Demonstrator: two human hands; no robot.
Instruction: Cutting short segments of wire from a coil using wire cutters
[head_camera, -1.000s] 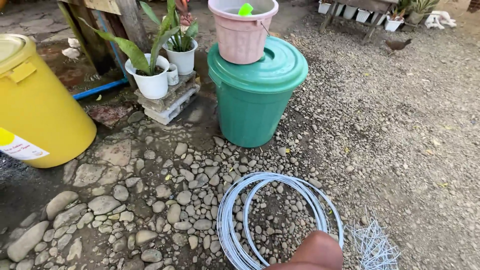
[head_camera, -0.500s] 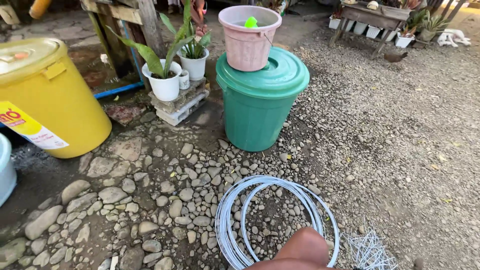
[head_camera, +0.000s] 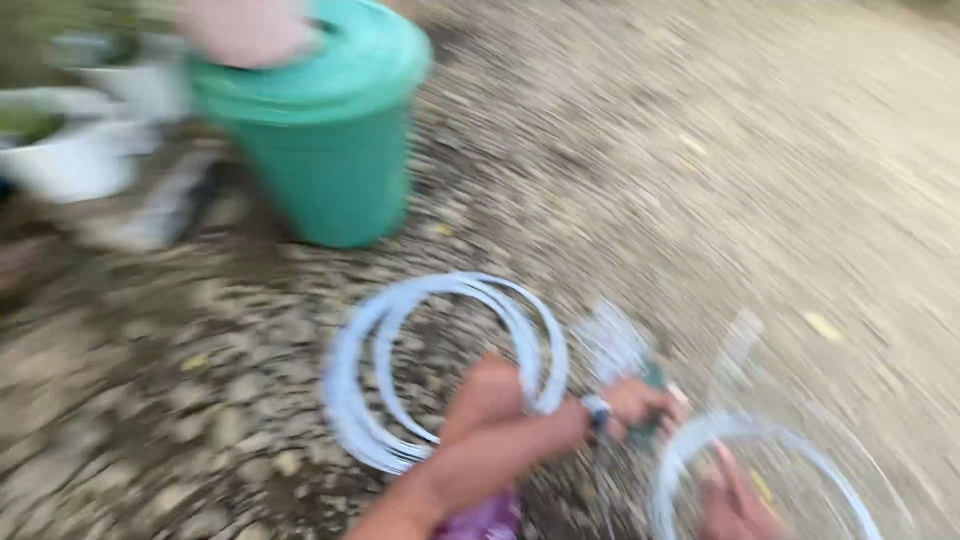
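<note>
Frame heavily motion-blurred; detail limited.

Your left hand (head_camera: 640, 405) is clenched on a small green-handled tool (head_camera: 652, 385), prob. cutters, w/ a bundle of thin wire ends (head_camera: 612, 345) just above it. Your right hand (head_camera: 735, 495), at the bottom edge of view, touches a second wire loop (head_camera: 700, 440); can't tell if it grips or just rests.

Large white wire coil (head_camera: 440, 370) lies flat on the gravel ground (head_camera: 750, 200), below the green bin (head_camera: 330, 150), touching your left forearm.

Advice: slow your head, steady both wrists. Keep the loop pinned near the cut pt so the free end doesn't spring. Keep fingers clear of the tool.
</note>
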